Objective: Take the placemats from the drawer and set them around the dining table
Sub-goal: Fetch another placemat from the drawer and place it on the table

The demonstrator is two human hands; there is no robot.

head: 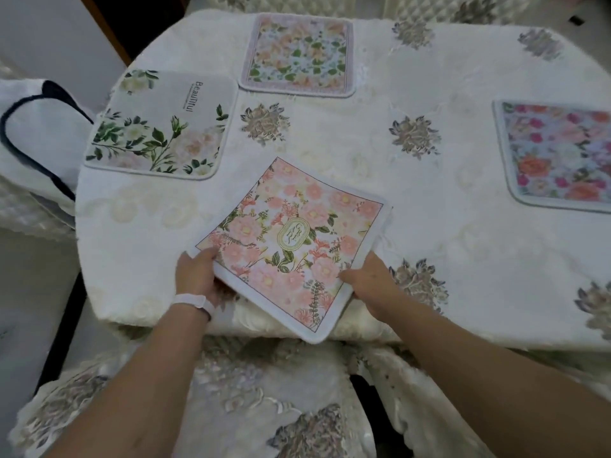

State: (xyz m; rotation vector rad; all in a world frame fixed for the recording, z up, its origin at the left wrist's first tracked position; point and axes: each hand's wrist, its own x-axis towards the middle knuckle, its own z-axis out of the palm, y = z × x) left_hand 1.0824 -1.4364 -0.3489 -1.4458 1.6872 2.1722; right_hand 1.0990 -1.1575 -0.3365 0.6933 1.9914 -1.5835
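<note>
A pink floral placemat point(291, 246) is held skewed over the near edge of the dining table point(446, 226), one corner hanging past the edge. My left hand point(196, 276) grips its left corner and my right hand point(367, 280) grips its lower right side. Three other placemats lie flat on the white tablecloth: a green-leaf one point(162, 127) at the left, a pale floral one point(297, 54) at the far side, and a bright multicolour one point(558, 153) at the right edge of view.
A chair with an embroidered cover point(251, 401) stands right below the table's near edge. A white bag with dark handles point(36, 140) rests on a chair at the left. More quilted chair backs point(429, 4) line the far side.
</note>
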